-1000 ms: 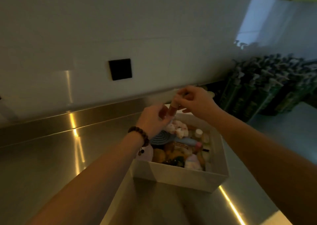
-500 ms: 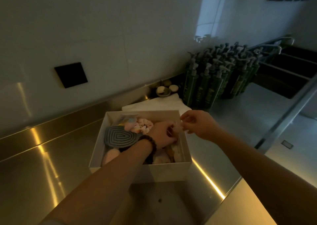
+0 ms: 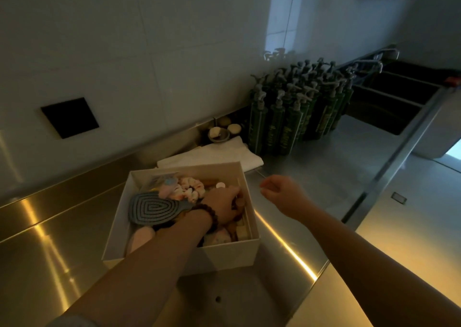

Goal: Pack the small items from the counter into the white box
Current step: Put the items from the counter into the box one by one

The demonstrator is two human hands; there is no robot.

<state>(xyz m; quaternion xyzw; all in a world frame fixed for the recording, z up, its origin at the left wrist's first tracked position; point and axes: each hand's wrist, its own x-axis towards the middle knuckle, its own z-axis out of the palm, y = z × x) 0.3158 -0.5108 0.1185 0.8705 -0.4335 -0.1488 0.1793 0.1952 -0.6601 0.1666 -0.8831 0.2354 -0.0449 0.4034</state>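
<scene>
My left forearm runs up from the lower left of the frame, a dark beaded bracelet [image 3: 207, 214] at the wrist, and my left hand [image 3: 224, 205] is down inside the open white cardboard box [image 3: 232, 252] at frame centre. Its fingers are bent down among the things along the box's right side; whether they have hold of anything I cannot tell, since the hand's back hides them. Just left of that hand lie a grey-blue teardrop-shaped brush with spiral ridges [image 3: 152, 208] and a pink-and-white fabric scrunchie [image 3: 190, 188]; a small white round cap [image 3: 220, 185] sits just above my knuckles.

My right hand [image 3: 280, 193] hangs over the steel just right of the box, apart from it, fingers loosely curled; it seems to hold nothing.

The box stands on a brushed stainless-steel counter [image 3: 50, 257]. Behind it lies a folded white cloth [image 3: 212, 156]; in the upper right, a cluster of dark green pump bottles [image 3: 299, 109] stands against the pale tiled wall [image 3: 124, 40].
</scene>
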